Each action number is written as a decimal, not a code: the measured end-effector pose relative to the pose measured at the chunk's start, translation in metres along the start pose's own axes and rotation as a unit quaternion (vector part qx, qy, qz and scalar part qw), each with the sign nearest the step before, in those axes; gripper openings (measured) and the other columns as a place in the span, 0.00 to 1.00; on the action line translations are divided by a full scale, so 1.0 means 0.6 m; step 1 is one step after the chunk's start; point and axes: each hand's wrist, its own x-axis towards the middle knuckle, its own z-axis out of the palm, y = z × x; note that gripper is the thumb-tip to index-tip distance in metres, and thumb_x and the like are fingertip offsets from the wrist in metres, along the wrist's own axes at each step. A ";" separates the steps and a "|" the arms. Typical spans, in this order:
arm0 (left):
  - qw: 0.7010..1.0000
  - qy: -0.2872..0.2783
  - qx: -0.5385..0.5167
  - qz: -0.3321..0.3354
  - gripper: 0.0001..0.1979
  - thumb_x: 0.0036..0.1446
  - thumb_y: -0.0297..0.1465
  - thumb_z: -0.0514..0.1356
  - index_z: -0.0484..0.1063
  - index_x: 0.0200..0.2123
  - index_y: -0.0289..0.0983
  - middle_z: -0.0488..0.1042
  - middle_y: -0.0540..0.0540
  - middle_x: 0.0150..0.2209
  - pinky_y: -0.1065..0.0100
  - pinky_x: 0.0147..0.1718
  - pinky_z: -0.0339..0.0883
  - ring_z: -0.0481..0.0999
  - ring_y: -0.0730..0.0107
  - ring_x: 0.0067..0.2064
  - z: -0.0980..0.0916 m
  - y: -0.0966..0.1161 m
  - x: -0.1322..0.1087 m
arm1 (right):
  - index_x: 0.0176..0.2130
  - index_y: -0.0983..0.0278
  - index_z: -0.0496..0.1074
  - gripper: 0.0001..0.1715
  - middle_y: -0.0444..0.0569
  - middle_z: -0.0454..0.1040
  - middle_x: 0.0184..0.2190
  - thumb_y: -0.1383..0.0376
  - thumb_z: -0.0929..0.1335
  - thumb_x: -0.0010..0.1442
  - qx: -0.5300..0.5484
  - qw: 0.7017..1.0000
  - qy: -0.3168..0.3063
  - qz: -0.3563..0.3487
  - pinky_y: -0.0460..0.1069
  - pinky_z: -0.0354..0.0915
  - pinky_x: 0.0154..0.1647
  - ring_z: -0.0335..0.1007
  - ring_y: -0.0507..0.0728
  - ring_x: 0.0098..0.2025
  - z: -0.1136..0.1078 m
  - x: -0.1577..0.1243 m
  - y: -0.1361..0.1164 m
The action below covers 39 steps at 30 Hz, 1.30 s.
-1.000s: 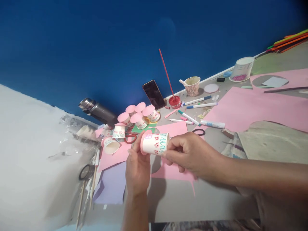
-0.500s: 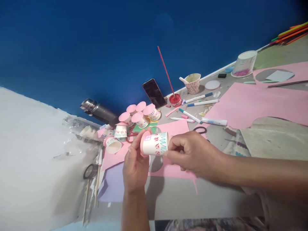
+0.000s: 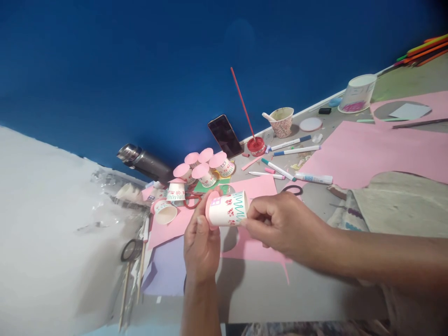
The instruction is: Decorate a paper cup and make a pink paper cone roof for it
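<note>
Both my hands hold one small decorated paper cup [image 3: 229, 209] on its side above the table. It is white with red flowers, a teal zigzag and a pink disc on its base. My left hand [image 3: 201, 245] presses the pink-capped end with thumb and fingers. My right hand [image 3: 285, 224] pinches the cup's open rim. Behind it stands a cluster of similar pink-topped cups [image 3: 205, 168], and one more cup [image 3: 164, 211] lies on its side on a pink sheet [image 3: 168, 228].
Markers [image 3: 292, 150], a glue tube [image 3: 313, 178], a red paint pot with brush [image 3: 255, 145], a phone [image 3: 225, 136], a metal flask [image 3: 143, 162], scissors [image 3: 191, 200], a tape roll [image 3: 131, 249], a large pink paper [image 3: 371, 154] and an upturned cup [image 3: 357, 93] crowd the table by the blue wall.
The cup has stayed between my hands, shifting only slightly; my left hand has risen a little along its capped end.
</note>
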 end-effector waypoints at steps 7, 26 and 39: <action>1.000 0.001 -0.010 0.000 0.22 0.70 0.42 0.59 0.75 0.62 0.42 0.73 0.39 0.66 0.53 0.67 0.65 0.67 0.49 0.70 0.001 -0.004 -0.001 | 0.22 0.63 0.63 0.14 0.37 0.61 0.16 0.71 0.67 0.57 -0.065 0.996 0.038 -0.043 0.44 0.48 0.21 0.53 0.47 0.20 0.007 -0.001 0.009; 1.000 0.022 0.012 -0.005 0.21 0.71 0.43 0.57 0.75 0.62 0.45 0.67 0.42 0.70 0.57 0.65 0.66 0.63 0.51 0.72 0.012 -0.005 -0.007 | 0.21 0.63 0.62 0.15 0.38 0.56 0.16 0.70 0.67 0.58 -0.155 0.982 0.074 -0.080 0.47 0.44 0.24 0.47 0.48 0.20 0.007 -0.001 0.013; 0.999 0.033 0.006 0.002 0.20 0.71 0.42 0.58 0.75 0.61 0.44 0.71 0.42 0.67 0.59 0.62 0.70 0.67 0.52 0.70 0.015 -0.011 -0.008 | 0.22 0.63 0.62 0.16 0.39 0.57 0.17 0.67 0.65 0.61 -0.209 0.971 0.075 -0.092 0.50 0.41 0.26 0.46 0.48 0.21 0.007 0.001 0.016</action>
